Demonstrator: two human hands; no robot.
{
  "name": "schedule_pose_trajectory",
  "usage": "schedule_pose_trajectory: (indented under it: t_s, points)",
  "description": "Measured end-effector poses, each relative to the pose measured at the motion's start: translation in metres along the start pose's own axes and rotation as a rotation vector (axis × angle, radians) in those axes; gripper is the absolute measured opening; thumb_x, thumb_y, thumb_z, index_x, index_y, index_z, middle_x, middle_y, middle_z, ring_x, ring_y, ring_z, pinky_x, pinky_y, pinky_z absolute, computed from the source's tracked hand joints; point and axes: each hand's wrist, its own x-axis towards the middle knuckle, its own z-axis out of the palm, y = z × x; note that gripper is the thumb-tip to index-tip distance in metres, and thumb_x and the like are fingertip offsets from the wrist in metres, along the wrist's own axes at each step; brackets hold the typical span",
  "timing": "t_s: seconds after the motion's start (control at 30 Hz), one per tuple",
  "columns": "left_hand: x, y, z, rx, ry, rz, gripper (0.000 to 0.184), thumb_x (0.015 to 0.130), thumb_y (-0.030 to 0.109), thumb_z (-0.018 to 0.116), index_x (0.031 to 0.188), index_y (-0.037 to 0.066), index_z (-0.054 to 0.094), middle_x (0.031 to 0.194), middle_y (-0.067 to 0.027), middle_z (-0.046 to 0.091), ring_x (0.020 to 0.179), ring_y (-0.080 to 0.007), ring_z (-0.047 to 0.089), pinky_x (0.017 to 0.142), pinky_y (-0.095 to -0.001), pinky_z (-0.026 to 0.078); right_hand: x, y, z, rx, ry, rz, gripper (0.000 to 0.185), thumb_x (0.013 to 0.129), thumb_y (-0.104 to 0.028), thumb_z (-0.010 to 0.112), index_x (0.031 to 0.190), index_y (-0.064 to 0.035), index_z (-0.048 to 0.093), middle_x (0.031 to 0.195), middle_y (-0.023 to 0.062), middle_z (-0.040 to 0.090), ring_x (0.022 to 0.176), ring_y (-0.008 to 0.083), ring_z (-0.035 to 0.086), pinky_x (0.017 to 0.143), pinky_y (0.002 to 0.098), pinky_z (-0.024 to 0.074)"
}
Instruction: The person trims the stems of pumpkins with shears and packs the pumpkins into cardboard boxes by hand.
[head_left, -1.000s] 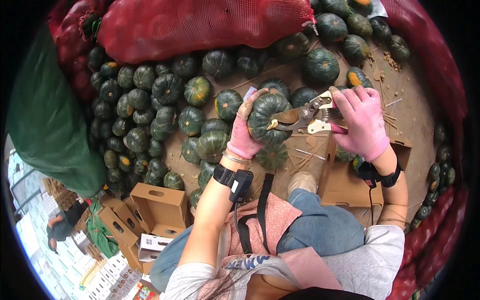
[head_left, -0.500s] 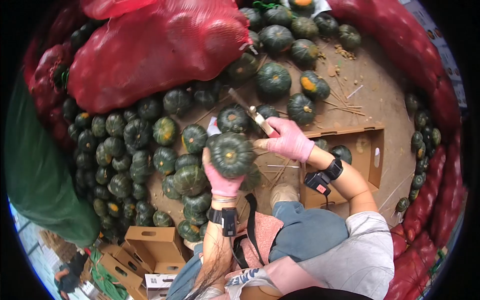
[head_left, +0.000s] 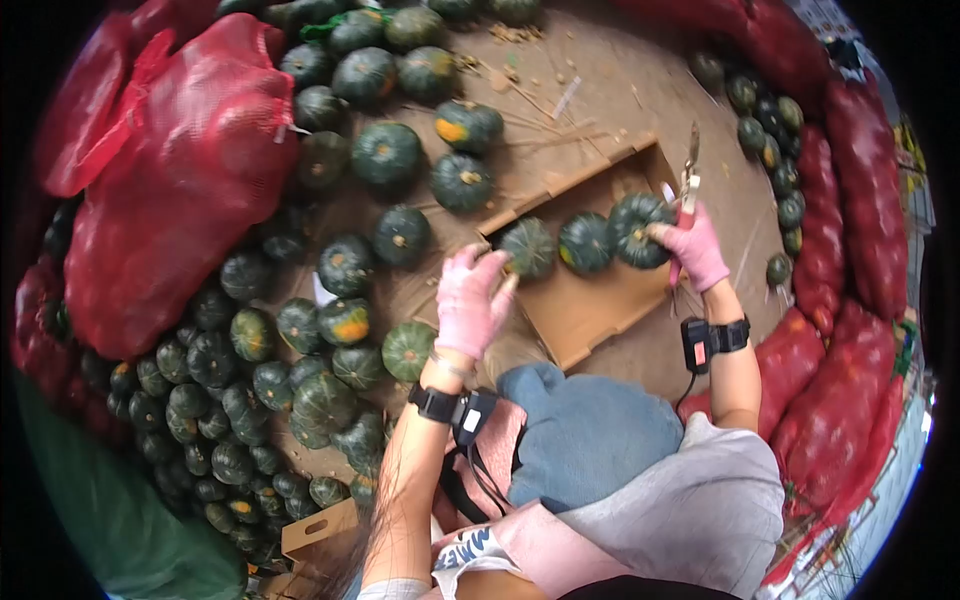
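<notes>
My right hand (head_left: 695, 250), in a pink glove, is closed around pruning shears (head_left: 690, 190) with pale and red handles, blades pointing up and away. Its thumb and fingers also rest against a dark green pumpkin (head_left: 638, 228) at the right end of a row in a cardboard box (head_left: 570, 325). Two more pumpkins, a middle one (head_left: 587, 243) and a left one (head_left: 527, 248), sit beside it. My left hand (head_left: 470, 300), gloved too, is held with fingers apart beside the box's left end, near the left pumpkin; whether the fingertips touch it, I cannot tell.
Many green pumpkins (head_left: 325, 400) cover the floor on the left, some with orange patches. Red mesh sacks (head_left: 185, 190) bulge at the left and more sacks (head_left: 835, 400) line the right. Another cardboard box (head_left: 320, 528) stands at lower left. Dry stems litter the floor.
My view has turned right. My left hand has let go of the pumpkin it held and is now open. Three pumpkins show in the box, with my right hand at the rightmost, still holding the shears.
</notes>
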Motion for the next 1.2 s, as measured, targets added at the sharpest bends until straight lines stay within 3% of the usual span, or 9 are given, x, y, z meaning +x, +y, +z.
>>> schedule_pose_trajectory:
  t_s: [0.2,0.37,0.43,0.5,0.63,0.73,0.9,1.03,1.2]
  points:
    - [-0.001,-0.004,0.036,0.017,-0.115,-0.31,0.055,0.078,0.024,0.067,0.127,0.013,0.044,0.105,-0.018,0.058,0.093,-0.0394,0.058,0.079,-0.0471,0.048,-0.007,0.03,-0.021,-0.894,0.424,-0.094,0.063,0.056,-0.033,0.079,0.102,-0.005,0.046,0.094,0.0184,0.062,0.092,0.0362,0.06,0.083,0.0422,0.0477]
    - [0.004,-0.016,0.059,-0.017,-0.094,-0.285,0.044,0.08,0.018,0.061,0.12,0.01,0.046,0.094,-0.0184,0.062,0.083,-0.037,0.061,0.075,-0.0445,0.05,0.038,0.077,0.016,-1.15,0.728,-0.692,0.05,0.06,-0.025,0.072,0.097,-0.0029,0.047,0.093,0.0167,0.056,0.088,0.0354,0.056,0.075,0.0487,0.0441]
    - [0.007,-0.022,0.066,0.026,0.089,-0.132,0.041,0.081,0.017,0.061,0.118,0.007,0.046,0.095,-0.0184,0.061,0.084,-0.0365,0.06,0.076,-0.0438,0.049,0.05,0.083,0.036,-1.124,0.684,-0.764,0.045,0.062,-0.025,0.07,0.096,-0.004,0.049,0.096,0.0164,0.056,0.093,0.0356,0.055,0.077,0.0481,0.0435]
    - [0.014,-0.018,0.065,0.025,0.227,-0.03,0.031,0.085,0.015,0.059,0.113,0.008,0.048,0.09,-0.0187,0.06,0.085,-0.0372,0.06,0.072,-0.0435,0.05,0.034,0.069,0.053,-0.671,0.255,-0.373,0.044,0.065,-0.023,0.074,0.097,-0.0061,0.05,0.085,0.0128,0.059,0.083,0.0333,0.06,0.074,0.0415,0.0489]
    - [0.015,-0.013,0.037,-0.172,-0.042,-0.205,0.032,0.086,0.02,0.06,0.114,0.008,0.05,0.093,-0.0182,0.06,0.087,-0.0368,0.059,0.075,-0.0423,0.049,0.057,0.031,0.065,0.117,-0.02,-0.416,0.036,0.072,-0.01,0.07,0.099,-0.0026,0.048,0.083,0.0043,0.058,0.075,0.0168,0.058,0.069,0.0296,0.0488]
    - [0.006,-0.017,0.019,-0.18,-0.055,-0.137,0.039,0.086,0.024,0.062,0.118,0.006,0.05,0.096,-0.0197,0.06,0.092,-0.0372,0.059,0.078,-0.042,0.048,0.111,-0.052,0.123,-0.005,-0.058,-0.427,0.047,0.073,-0.015,0.069,0.112,0.0003,0.048,0.088,0.0053,0.057,0.075,0.0121,0.054,0.07,0.0287,0.0487]
    - [-0.019,-0.029,-0.017,-0.142,0.078,-0.149,0.04,0.084,0.023,0.064,0.117,0.002,0.053,0.103,-0.0212,0.061,0.094,-0.0369,0.059,0.078,-0.0402,0.049,0.196,-0.169,0.285,-0.689,-0.109,-0.751,0.054,0.066,-0.028,0.07,0.108,-0.0031,0.047,0.104,0.0225,0.061,0.101,0.0396,0.057,0.087,0.0425,0.0464]
    - [-0.051,-0.034,-0.064,-0.08,0.136,-0.231,0.037,0.083,0.02,0.065,0.113,0.002,0.054,0.099,-0.0185,0.061,0.09,-0.0351,0.06,0.076,-0.0386,0.05,0.222,-0.209,0.333,-0.762,-0.381,-0.34,0.047,0.065,-0.025,0.074,0.1,0.001,0.058,0.092,0.0181,0.066,0.083,0.0282,0.066,0.073,0.039,0.0529]
    - [-0.07,-0.045,-0.08,-0.098,0.224,-0.279,0.03,0.08,0.013,0.067,0.105,0.002,0.056,0.087,-0.0144,0.059,0.08,-0.0317,0.059,0.071,-0.0363,0.048,0.254,-0.2,0.344,-0.735,-0.453,-0.393,0.052,0.054,-0.029,0.082,0.093,-0.0011,0.06,0.09,0.0129,0.064,0.078,0.0242,0.063,0.074,0.0356,0.0502]
